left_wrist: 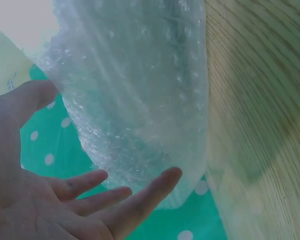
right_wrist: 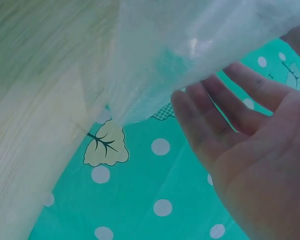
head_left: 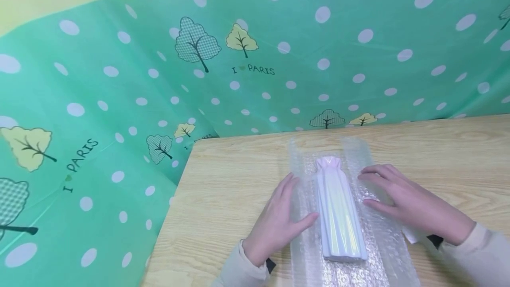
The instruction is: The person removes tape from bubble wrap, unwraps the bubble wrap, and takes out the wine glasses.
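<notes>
White vase (head_left: 340, 214) lying between left hand (head_left: 276, 220), right hand (head_left: 404, 200).

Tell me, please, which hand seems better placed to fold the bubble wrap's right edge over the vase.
Likely the right hand, at that bubble wrap edge; the left hand sits left of the vase.

Hazy wrist views, perhaps slightly blurred

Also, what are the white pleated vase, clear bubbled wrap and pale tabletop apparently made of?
White pleated vase: glossy, pearly, probably glazed ceramic, perhaps plastic, judging by bright reflections. Clear bubbled wrap: shiny plastic film, given its glinting bubbles. Pale tabletop: seemingly matte wood or laminate, showing grain.
</notes>
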Available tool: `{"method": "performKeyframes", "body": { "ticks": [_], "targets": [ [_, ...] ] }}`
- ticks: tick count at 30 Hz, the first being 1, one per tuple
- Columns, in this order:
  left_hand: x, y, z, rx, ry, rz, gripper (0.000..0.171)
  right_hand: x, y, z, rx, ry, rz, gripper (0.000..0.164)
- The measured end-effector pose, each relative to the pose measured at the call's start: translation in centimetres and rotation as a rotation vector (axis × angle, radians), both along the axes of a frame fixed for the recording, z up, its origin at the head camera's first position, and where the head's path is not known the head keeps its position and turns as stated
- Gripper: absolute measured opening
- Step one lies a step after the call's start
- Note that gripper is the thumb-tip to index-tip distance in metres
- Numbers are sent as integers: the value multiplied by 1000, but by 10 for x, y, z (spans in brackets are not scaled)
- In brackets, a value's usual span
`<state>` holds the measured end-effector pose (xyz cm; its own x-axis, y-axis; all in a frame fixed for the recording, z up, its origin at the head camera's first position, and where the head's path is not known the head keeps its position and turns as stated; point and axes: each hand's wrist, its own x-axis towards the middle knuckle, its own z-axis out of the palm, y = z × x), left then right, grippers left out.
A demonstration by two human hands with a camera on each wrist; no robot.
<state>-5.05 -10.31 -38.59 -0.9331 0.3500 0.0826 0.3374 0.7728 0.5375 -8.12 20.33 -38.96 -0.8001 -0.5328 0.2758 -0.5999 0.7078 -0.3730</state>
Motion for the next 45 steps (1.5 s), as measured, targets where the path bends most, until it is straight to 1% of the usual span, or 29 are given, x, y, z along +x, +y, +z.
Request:
{"method": "performKeyframes", "body": {
  "ticks": [7,15,22,28,35,41,45],
  "targets": [
    [-1,-3,1,12,-8,6,85,-2,6,-2,14,51,20,54],
    [-1,-3,3,-1,-24,12,86,-4,13,-6,21,107,47,57],
    [-2,-4,3,-15,-27,19,86,-4,20,-12,46,90,48,59],
    [-2,-6,1,-30,-32,26,85,-5,27,-16,48,107,50,62],
    [-1,-10,0,-37,-35,38,85,-6,33,-21,55,114,58,62],
    [1,-15,-2,-41,-56,47,84,-6,37,-19,60,88,62,62],
    [1,-18,-4,-51,-47,51,83,-6,39,-17,66,68,56,61]
  ]
}}
